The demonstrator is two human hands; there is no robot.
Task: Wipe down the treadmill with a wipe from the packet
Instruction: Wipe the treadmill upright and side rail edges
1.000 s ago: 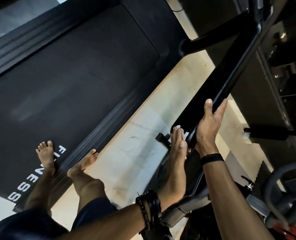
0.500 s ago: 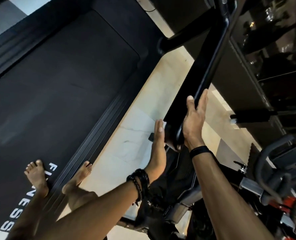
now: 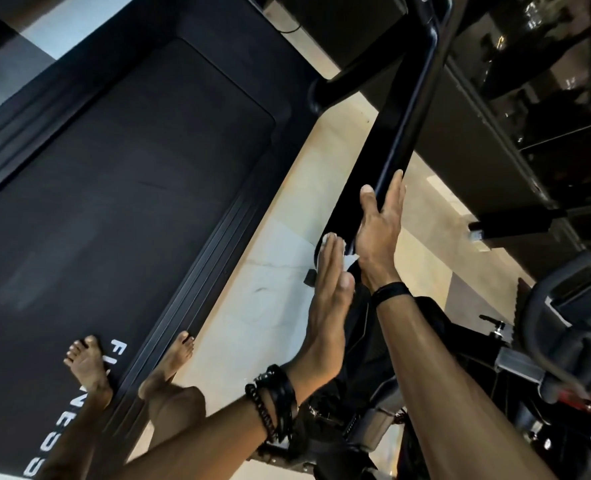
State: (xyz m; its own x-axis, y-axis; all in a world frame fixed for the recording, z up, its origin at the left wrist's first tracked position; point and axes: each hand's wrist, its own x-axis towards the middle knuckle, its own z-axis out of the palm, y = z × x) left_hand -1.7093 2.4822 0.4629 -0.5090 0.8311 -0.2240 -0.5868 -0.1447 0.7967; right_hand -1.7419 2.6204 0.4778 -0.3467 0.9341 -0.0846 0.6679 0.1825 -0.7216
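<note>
Left hand (image 3: 328, 292) is pressing a thin, limp white wipe (image 3: 347, 252) flat-fingered against the lower end of the treadmill's rigid black handrail (image 3: 401, 133) while the right hand (image 3: 378, 223) is gripping the rail, so flat palm pressure looks best to me.

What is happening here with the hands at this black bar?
A person stands barefoot at the belt of a treadmill and is cleaning its handrail. The left hand, fingers straight, presses a white wipe against the lower end of the handrail. The right hand grips the handrail just above that spot, thumb on one side and fingers on the other. Only a small part of the wipe shows between the two hands. No packet is visible.
</note>
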